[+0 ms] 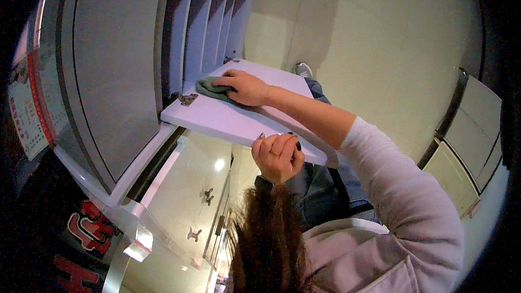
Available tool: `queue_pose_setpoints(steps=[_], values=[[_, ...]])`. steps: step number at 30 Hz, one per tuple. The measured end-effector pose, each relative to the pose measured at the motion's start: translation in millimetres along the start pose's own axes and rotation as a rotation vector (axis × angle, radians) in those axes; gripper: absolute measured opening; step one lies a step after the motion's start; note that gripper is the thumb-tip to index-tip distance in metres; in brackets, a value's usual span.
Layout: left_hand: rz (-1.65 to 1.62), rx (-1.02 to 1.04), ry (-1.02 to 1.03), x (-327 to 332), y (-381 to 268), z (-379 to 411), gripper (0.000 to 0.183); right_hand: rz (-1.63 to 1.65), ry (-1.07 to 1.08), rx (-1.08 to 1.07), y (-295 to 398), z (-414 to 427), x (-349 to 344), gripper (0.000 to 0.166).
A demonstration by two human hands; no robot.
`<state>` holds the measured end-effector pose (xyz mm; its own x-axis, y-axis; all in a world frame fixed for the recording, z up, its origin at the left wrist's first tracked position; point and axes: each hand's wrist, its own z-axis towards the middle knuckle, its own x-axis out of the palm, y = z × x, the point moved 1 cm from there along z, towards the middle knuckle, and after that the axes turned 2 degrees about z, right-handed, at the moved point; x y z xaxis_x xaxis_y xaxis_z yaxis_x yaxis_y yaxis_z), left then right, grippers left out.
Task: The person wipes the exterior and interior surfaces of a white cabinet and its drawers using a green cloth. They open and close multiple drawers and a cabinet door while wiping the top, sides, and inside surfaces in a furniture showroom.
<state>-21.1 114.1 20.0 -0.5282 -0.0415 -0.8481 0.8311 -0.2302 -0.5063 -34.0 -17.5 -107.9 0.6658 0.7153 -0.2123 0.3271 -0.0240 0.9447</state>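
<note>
My right hand (pixel 246 88) presses a folded green cloth (pixel 209 87) onto the face of a white cabinet door (pixel 220 116), close to its hinged end. A metal hinge (pixel 189 99) sits at the near corner of the door, beside the cloth. At the door's near long edge is my left hand (pixel 278 158), its fingers curled at the edge; it wears a ring, dark nail polish and a black wristband (pixel 263 183). The door stands swung out from a cabinet with white inner shelves (pixel 199 32).
A grey panel (pixel 118 49) rises left of the shelves. Below it are a white ledge (pixel 136 162) and glossy cabinet fronts with handles (pixel 208 197). A shoe (pixel 303 70) stands on the tiled floor beyond the door. Long hair hangs low in view. A pale slatted object (pixel 472 130) is at right.
</note>
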Motion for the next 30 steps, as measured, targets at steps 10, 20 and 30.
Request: queue_pose_setpoints(steps=[10,20,30], values=[[0.043,-0.051,0.001,-11.6,-3.0,-5.2,0.018,-0.435,0.330,0.471,-123.7,-42.7,5.8,0.036],[0.034,-0.047,0.033,-9.9,-1.5,-8.1,0.020,-0.297,0.153,0.624,-107.9,-162.0,-39.0,0.043],[0.157,-0.051,-0.120,2.9,-1.3,-17.1,0.046,0.309,0.035,-0.200,41.8,-110.8,-43.9,0.047]])
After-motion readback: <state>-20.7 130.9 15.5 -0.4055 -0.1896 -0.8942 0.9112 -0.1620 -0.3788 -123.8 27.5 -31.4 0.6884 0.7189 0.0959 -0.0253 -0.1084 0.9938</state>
